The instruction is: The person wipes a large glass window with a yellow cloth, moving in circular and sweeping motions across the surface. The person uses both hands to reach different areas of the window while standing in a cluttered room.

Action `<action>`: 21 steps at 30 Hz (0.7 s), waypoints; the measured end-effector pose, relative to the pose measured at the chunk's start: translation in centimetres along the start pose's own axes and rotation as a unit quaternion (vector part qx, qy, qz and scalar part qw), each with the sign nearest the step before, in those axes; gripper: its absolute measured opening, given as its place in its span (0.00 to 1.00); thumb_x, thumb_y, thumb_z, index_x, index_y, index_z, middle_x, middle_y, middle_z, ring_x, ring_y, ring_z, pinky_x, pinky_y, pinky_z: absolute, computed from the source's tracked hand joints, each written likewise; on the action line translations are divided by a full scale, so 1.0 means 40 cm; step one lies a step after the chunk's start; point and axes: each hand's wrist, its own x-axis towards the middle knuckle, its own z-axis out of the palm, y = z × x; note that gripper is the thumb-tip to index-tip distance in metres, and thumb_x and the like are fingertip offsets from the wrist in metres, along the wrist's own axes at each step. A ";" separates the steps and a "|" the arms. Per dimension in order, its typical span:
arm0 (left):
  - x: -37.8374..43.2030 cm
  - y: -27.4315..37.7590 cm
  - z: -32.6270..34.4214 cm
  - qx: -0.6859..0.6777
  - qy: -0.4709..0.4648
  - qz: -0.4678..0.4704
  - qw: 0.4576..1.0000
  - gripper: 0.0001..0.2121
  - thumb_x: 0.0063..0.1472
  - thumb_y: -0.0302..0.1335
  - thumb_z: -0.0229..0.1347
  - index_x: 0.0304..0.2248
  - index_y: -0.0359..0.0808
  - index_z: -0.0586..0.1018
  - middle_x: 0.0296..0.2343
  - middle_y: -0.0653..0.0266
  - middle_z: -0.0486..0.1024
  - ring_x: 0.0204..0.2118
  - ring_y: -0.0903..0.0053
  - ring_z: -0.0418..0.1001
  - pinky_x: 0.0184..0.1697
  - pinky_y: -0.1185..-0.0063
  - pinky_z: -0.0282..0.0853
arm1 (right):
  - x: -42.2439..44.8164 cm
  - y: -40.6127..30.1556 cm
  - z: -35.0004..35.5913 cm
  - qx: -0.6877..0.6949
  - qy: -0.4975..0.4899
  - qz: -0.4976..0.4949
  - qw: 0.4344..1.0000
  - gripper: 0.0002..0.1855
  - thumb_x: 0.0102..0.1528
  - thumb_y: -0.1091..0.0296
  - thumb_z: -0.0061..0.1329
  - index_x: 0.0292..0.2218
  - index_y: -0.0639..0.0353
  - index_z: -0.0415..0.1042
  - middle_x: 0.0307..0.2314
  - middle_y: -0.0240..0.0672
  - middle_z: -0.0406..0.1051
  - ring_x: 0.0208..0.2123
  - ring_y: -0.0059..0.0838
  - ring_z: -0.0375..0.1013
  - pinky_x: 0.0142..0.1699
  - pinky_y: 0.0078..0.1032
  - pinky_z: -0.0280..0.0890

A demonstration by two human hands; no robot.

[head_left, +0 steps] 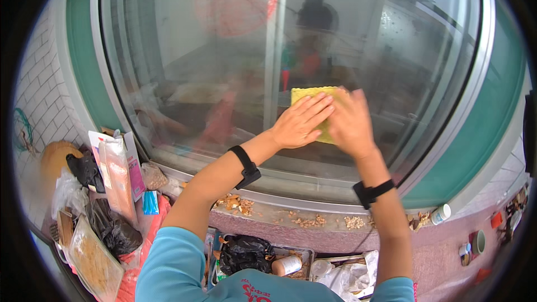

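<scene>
A yellow cloth (312, 93) lies flat against the glass pane of a sliding window (377, 50), right of the central metal frame. My left hand (303, 121) presses on the cloth's left part, fingers pointing up and to the right. Over its right part is my right hand (351, 121), blurred, its fingers partly raised; how firmly it touches the cloth cannot be told. Both wrists wear black straps. The cloth's lower middle shows between the hands.
Small nuts or seeds (308, 221) lie in piles along the stone sill (285, 214). Below stand a tray with a black plastic bag (246, 253) and a jar (286, 265). Bags and boxes crowd the left. A white cup (440, 214) sits at the sill's right end.
</scene>
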 end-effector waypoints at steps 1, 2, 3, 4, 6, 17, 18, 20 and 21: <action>0.013 0.007 -0.005 0.063 -0.019 -0.010 0.998 0.28 0.55 0.38 0.48 0.56 0.38 0.62 0.57 0.56 0.55 0.60 0.63 0.51 0.60 0.66 0.46 | 0.014 0.036 -0.021 -0.010 0.045 0.048 0.998 0.15 0.42 0.74 0.47 0.36 0.60 0.71 0.43 0.41 0.66 0.47 0.43 0.63 0.54 0.50 0.52; 0.034 0.014 -0.011 0.094 -0.011 -0.010 0.995 0.29 0.54 0.38 0.50 0.56 0.42 0.62 0.57 0.56 0.55 0.60 0.63 0.51 0.59 0.66 0.47 | 0.023 0.076 -0.034 -0.062 0.085 0.103 0.989 0.16 0.45 0.74 0.45 0.39 0.58 0.69 0.47 0.42 0.62 0.52 0.44 0.59 0.56 0.50 0.49; 0.059 0.017 -0.013 0.126 -0.003 -0.010 0.992 0.30 0.52 0.38 0.52 0.56 0.45 0.62 0.57 0.56 0.55 0.60 0.63 0.51 0.59 0.66 0.48 | 0.037 0.119 -0.049 -0.072 0.106 0.173 0.976 0.19 0.49 0.73 0.42 0.45 0.56 0.67 0.52 0.43 0.57 0.56 0.46 0.54 0.58 0.50 0.44; 0.098 0.016 -0.003 0.119 0.019 -0.011 0.993 0.30 0.51 0.38 0.53 0.56 0.47 0.63 0.57 0.57 0.55 0.60 0.62 0.51 0.58 0.66 0.49 | 0.037 0.176 -0.048 -0.124 0.152 0.206 0.959 0.25 0.52 0.70 0.42 0.52 0.55 0.62 0.55 0.44 0.54 0.58 0.47 0.50 0.59 0.51 0.42; 0.137 -0.002 0.001 0.137 0.053 -0.014 0.989 0.31 0.50 0.38 0.55 0.55 0.49 0.63 0.56 0.57 0.55 0.59 0.61 0.52 0.58 0.65 0.49 | 0.074 0.220 -0.027 -0.203 0.161 0.234 0.937 0.28 0.53 0.67 0.43 0.56 0.53 0.57 0.56 0.43 0.53 0.59 0.45 0.49 0.60 0.49 0.40; -0.048 -0.001 0.049 0.138 -0.020 0.031 0.990 0.31 0.51 0.39 0.53 0.56 0.50 0.60 0.58 0.62 0.53 0.60 0.67 0.49 0.60 0.68 0.46 | 0.071 0.245 0.000 -0.233 0.201 0.186 0.933 0.25 0.61 0.58 0.31 0.58 0.48 0.54 0.58 0.32 0.50 0.61 0.37 0.48 0.61 0.45 0.42; -0.090 0.003 0.058 0.128 -0.040 0.042 0.990 0.32 0.51 0.39 0.53 0.57 0.50 0.60 0.58 0.63 0.52 0.61 0.67 0.49 0.60 0.68 0.46 | 0.066 0.251 -0.007 -0.239 0.198 0.186 0.932 0.25 0.61 0.58 0.30 0.58 0.47 0.54 0.58 0.31 0.50 0.61 0.37 0.48 0.60 0.45 0.42; -0.171 0.010 0.073 0.148 -0.066 0.085 0.983 0.32 0.52 0.39 0.52 0.57 0.51 0.58 0.58 0.65 0.52 0.61 0.69 0.48 0.60 0.70 0.46 | 0.059 0.259 -0.015 -0.241 0.202 0.182 0.932 0.25 0.62 0.56 0.29 0.58 0.47 0.54 0.58 0.31 0.51 0.61 0.36 0.48 0.61 0.45 0.42; -0.219 0.004 0.072 0.168 -0.087 0.105 0.976 0.32 0.52 0.39 0.52 0.57 0.51 0.57 0.58 0.66 0.52 0.61 0.70 0.48 0.60 0.71 0.47 | 0.060 0.260 -0.004 -0.233 0.205 0.181 0.933 0.25 0.62 0.56 0.29 0.58 0.47 0.54 0.58 0.31 0.51 0.61 0.36 0.48 0.60 0.45 0.42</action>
